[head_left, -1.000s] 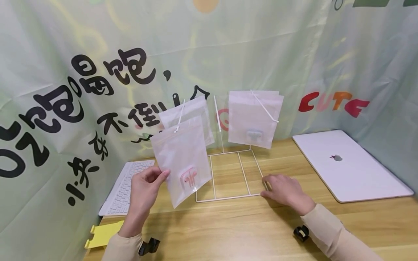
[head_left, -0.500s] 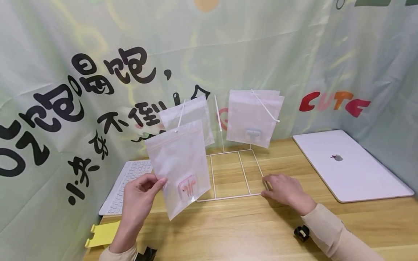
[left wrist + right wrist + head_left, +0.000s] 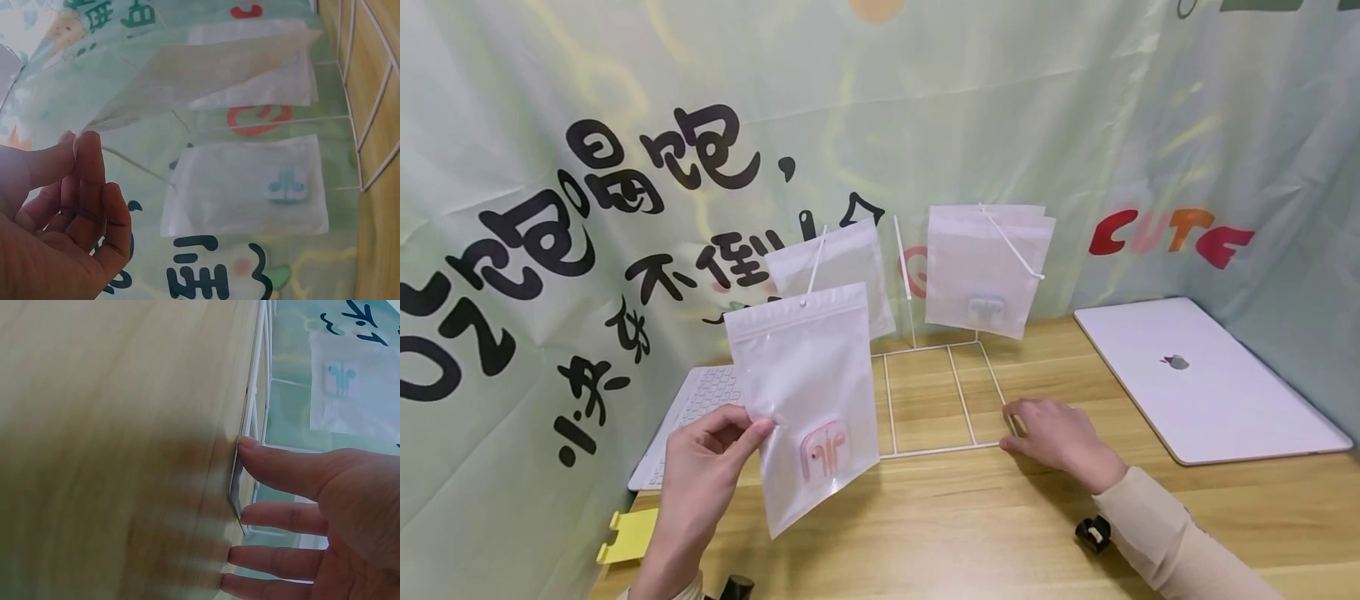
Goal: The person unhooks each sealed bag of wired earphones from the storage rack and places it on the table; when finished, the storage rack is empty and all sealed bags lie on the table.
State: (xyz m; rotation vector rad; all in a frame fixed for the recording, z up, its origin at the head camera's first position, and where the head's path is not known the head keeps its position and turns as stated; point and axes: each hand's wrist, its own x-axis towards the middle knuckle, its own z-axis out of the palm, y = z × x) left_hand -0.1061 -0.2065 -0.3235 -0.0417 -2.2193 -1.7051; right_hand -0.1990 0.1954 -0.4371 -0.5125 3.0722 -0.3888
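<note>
A white zip bag (image 3: pixel 797 375) with pink earphones (image 3: pixel 825 450) showing through it is pinched at its left edge by my left hand (image 3: pixel 703 475), between thumb and fingers. The tip of a rack hook (image 3: pixel 815 258) shows at the hole in the bag's top strip. Behind it hangs another white bag (image 3: pixel 842 258), with blue earphones (image 3: pixel 286 185) visible in the left wrist view. My right hand (image 3: pixel 1056 437) rests at the front right corner of the white wire rack's base (image 3: pixel 936 452), its fingers fairly straight in the right wrist view (image 3: pixel 356 512).
More white bags (image 3: pixel 985 267) hang on the rack's right hook; a bare hook (image 3: pixel 902 258) stands between. A white keyboard (image 3: pixel 703 400) and a yellow stand (image 3: pixel 628 536) lie at the left, a closed laptop (image 3: pixel 1210 379) at the right. A printed curtain (image 3: pixel 1000 100) surrounds the wooden table (image 3: pixel 970 525).
My left hand has drawn the bag with pink earphones toward me, down and slightly left, along the hook to its tip. The right hand has stayed on the rack's corner.
</note>
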